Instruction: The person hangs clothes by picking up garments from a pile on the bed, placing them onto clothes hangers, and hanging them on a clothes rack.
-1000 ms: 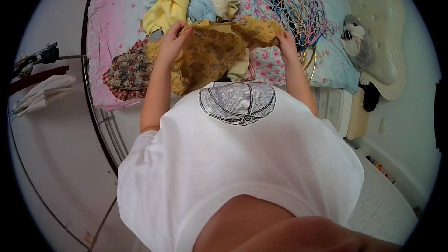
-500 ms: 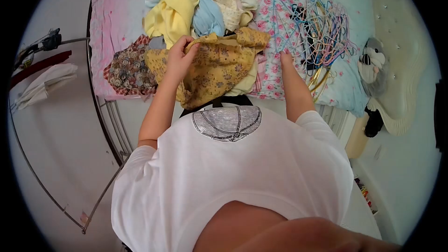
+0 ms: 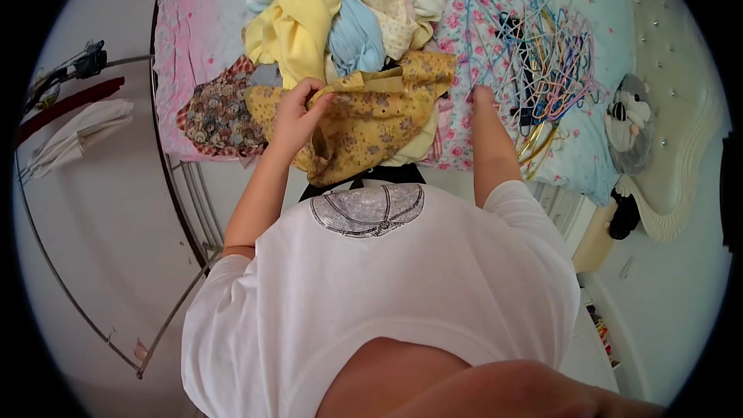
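Over the near edge of the bed [image 3: 197, 27], a yellow floral garment [image 3: 379, 124] in the left hand [image 3: 300, 114]

The garment lies crumpled, its lower hem reaching past the bed's edge toward the white shirt [image 3: 418, 279]. The left hand's fingers are pinched narrow on the garment's upper edge, toward its left end. The right hand [image 3: 484, 99] is stretched out to the right of the garment, apart from it and near a heap of hangers [image 3: 553, 62]; its fingers are foreshortened, so I cannot tell whether they are wide, narrow or holding something.

Left of the garment, a brown printed cloth [image 3: 220, 116] sits tight against it. Behind it, a yellow cloth [image 3: 294, 27] and a light blue cloth [image 3: 357, 35] crowd its far edge, leaving little room that way. To its right, a strip of rose-printed sheet [image 3: 463, 139] separates it from the hangers, the right forearm crossing there. Farther right of it, past the hangers, a plush toy [image 3: 631, 116] lies beside the headboard [image 3: 681, 101].
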Motion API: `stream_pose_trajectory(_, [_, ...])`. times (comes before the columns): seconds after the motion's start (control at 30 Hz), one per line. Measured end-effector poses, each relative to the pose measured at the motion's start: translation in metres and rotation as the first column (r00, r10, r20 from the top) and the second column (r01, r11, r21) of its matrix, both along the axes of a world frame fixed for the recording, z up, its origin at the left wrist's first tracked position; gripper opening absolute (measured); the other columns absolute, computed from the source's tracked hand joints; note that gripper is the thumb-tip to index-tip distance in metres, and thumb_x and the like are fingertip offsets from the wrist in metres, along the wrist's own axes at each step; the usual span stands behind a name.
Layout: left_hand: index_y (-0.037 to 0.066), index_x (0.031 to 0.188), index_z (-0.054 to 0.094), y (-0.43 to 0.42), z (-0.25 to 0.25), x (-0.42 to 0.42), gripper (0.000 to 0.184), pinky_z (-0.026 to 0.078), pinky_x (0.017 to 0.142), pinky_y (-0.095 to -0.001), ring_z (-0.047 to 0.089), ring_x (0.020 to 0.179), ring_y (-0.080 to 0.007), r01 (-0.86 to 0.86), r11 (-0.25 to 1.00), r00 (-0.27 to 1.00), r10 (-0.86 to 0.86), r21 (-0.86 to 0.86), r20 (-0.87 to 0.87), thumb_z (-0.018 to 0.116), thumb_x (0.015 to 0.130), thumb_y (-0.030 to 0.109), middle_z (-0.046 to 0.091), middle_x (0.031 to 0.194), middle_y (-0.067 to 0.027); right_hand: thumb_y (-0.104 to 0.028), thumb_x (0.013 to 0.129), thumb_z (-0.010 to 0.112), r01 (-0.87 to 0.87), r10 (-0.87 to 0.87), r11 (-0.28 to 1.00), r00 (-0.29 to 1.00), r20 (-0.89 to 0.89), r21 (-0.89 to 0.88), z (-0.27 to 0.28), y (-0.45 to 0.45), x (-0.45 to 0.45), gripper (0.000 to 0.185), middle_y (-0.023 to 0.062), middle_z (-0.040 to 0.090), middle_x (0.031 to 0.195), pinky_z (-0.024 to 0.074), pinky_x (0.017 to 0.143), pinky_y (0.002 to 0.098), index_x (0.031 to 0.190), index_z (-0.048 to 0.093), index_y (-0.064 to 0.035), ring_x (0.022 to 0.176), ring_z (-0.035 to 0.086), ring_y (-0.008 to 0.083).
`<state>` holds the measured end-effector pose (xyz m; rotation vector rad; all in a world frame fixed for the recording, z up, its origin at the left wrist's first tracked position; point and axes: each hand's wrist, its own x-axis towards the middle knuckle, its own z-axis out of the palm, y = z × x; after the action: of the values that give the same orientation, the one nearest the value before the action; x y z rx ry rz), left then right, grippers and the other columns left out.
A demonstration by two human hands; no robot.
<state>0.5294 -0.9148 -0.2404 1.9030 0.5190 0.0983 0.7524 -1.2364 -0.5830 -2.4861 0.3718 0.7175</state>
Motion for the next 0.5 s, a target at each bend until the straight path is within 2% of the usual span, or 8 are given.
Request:
stream_pose_trajectory(0.03, [0.000,0.082,0.051,-0.001,0.003,0.001,0.013,0.037,0.058,-0.0202,0.045,0.064,-0.0066,-0.002,1.000,1.000,0.002,-0.006,0.002,0.058,0.080,0.011,0.051,0.068,-0.0013,-0.007,0.079,0.039,-0.026,0.024,0.995,0.999,-0.024,-0.094,0.019,0.003,0.004,0.023,0.0164,0.059,0.089,0.0468,0.064,0.0403,0.091,0.058,-0.0040,0.075,0.058,0.0291])
stream_pose_trajectory(0.07, [0.000,0.082,0.051,-0.002,0.005,0.001,0.013,0.037,0.058,-0.0201,0.045,0.064,-0.0065,-0.004,1.000,1.000,0.004,-0.012,0.005,0.058,0.080,0.011,0.051,0.068,-0.0012,-0.006,0.080,0.039,0.096,-0.094,0.995,0.994,-0.053,0.037,0.031,0.007,0.005,0.021,0.0159,0.059,0.089,0.0465,0.061,0.0380,0.094,0.055,-0.0042,0.073,0.058,0.0274])
stream_pose_trajectory(0.13, [0.001,0.082,0.051,-0.001,0.004,0.002,0.013,0.036,0.058,-0.0203,0.044,0.064,-0.0065,-0.007,0.999,1.000,0.006,-0.035,-0.010,0.057,0.080,0.012,0.051,0.068,-0.0011,-0.003,0.080,0.039,0.339,-0.308,0.899,0.940,-0.149,0.278,0.052,0.012,0.008,0.022,0.0150,0.057,0.091,0.0460,0.056,0.0333,0.101,0.048,-0.0048,0.070,0.057,0.0240])
stream_pose_trajectory(0.23, [0.001,0.082,0.051,0.000,0.001,0.001,0.013,0.036,0.058,-0.0207,0.043,0.064,-0.0067,0.007,0.999,0.999,-0.008,-0.051,-0.033,0.058,0.080,0.012,0.050,0.068,-0.0010,0.002,0.081,0.040,0.637,-0.523,0.548,0.767,-0.371,0.543,0.074,0.013,0.012,0.031,0.0137,0.055,0.093,0.0453,0.047,0.0263,0.110,0.038,-0.0056,0.065,0.055,0.0188])
stream_pose_trajectory(0.33, [0.001,0.082,0.050,-0.001,0.001,0.002,0.014,0.036,0.059,-0.0210,0.042,0.064,-0.0070,0.025,0.999,1.000,-0.025,-0.036,0.011,0.058,0.080,0.012,0.048,0.068,-0.0010,0.005,0.081,0.042,0.655,-0.479,0.282,0.729,-0.488,0.701,0.080,0.003,0.020,0.032,0.0167,0.055,0.093,0.0443,0.046,0.0222,0.111,0.034,-0.0045,0.062,0.054,0.0157])
stream_pose_trajectory(0.43, [0.001,0.081,0.049,-0.002,0.009,0.005,0.014,0.035,0.059,-0.0203,0.041,0.065,-0.0065,0.053,0.998,0.998,-0.052,-0.022,0.032,0.057,0.081,0.012,0.047,0.069,0.0005,0.005,0.081,0.045,0.571,-0.528,0.116,0.729,-0.436,0.813,0.106,-0.004,0.014,0.030,0.0151,0.053,0.090,0.0448,0.046,0.0229,0.108,0.035,-0.0038,0.062,0.054,0.0159])
stream_pose_trajectory(0.5, [0.001,0.081,0.048,-0.001,0.013,0.008,0.014,0.034,0.059,-0.0200,0.041,0.066,-0.0061,0.069,0.998,0.997,-0.069,-0.014,0.043,0.056,0.082,0.013,0.047,0.069,0.0014,0.005,0.082,0.046,0.525,-0.528,0.137,0.756,-0.387,0.840,0.117,-0.008,0.012,0.031,0.0138,0.053,0.089,0.0446,0.046,0.0227,0.109,0.035,-0.0033,0.062,0.053,0.0156])
